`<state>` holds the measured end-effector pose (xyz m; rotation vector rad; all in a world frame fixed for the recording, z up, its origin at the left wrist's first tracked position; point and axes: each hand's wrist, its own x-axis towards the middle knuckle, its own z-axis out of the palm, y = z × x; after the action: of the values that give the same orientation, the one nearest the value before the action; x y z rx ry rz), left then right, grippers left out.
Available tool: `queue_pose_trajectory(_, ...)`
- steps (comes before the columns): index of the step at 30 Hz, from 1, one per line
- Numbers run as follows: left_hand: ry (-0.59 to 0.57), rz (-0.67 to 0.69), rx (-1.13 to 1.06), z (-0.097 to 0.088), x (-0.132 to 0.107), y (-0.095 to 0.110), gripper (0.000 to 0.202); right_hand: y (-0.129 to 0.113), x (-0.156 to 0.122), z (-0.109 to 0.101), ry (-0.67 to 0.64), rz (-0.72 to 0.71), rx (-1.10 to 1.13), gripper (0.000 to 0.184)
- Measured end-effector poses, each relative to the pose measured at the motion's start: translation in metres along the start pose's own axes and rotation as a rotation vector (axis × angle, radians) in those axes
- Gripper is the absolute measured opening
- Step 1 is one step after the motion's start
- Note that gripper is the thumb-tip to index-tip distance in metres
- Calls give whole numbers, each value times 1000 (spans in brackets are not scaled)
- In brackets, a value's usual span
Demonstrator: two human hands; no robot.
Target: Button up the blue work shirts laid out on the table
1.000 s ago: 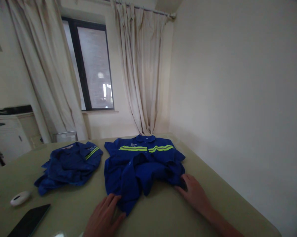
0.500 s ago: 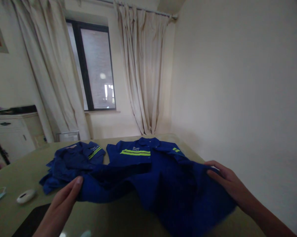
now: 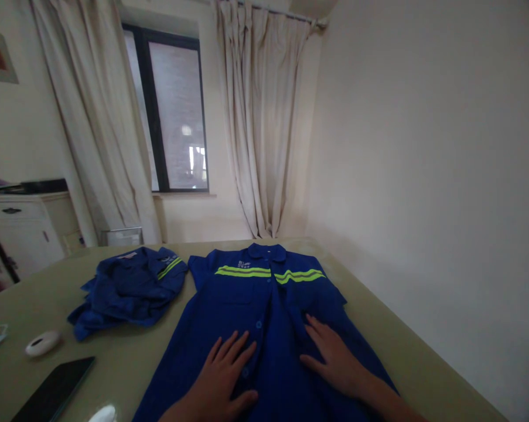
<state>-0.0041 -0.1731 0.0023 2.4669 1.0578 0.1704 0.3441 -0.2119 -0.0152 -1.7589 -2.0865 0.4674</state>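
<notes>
Since half a second ago: the lower half of the shirt was held up off the table between both hands, now it lies flat with both palms on top. Camera also tipped slightly.

Olive-green smooth tabletop [image 3: 426,369] fills the lower frame, right edge near the cream wall. Royal-blue short-sleeved work shirt with two lime reflective chest stripes [image 3: 264,305] lies front-up in the middle of the table, collar at the far side, hem running out of the bottom of the frame. Second blue work shirt, crumpled in a heap [image 3: 130,290], sits just left of it, sleeves close but whether they touch is unclear.

Left hand [image 3: 222,378] is palm-down on the cloth at the button placket, fingers spread apart and flat, gripping nothing. Right hand [image 3: 332,360] is palm-down on the shirt's right panel, fingers splayed likewise, nothing pinched.

Black flat phone [image 3: 53,390] and white oval gadget [image 3: 43,343] lie at the near left, well apart from the shirt.

Risk, as a judgement: the top looks slick, so palm pressure pushing outward could drag the whole shirt instead of flattening it, bunching the far end or sliding it into the heap. Hem is out of view, so it may overhang the near edge; cannot tell.

Shirt look: thin woven cloth, buttoned up the front, mostly flat, soft creases by the right sleeve, small pale print on the chest too blurred to read.
</notes>
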Motion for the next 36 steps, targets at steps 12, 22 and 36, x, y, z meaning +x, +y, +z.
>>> queue_pose_trajectory(12,269,-245,215,-10,90,-69,55,-2,153,20,98,-44,-110,51)
queue_pose_trajectory(22,590,-282,9,-32,95,-74,48,-9,185,5,411,-47,96,26)
queue_pose_trajectory(36,189,8,-664,-45,67,9,64,-38,23,24,211,161,380,75)
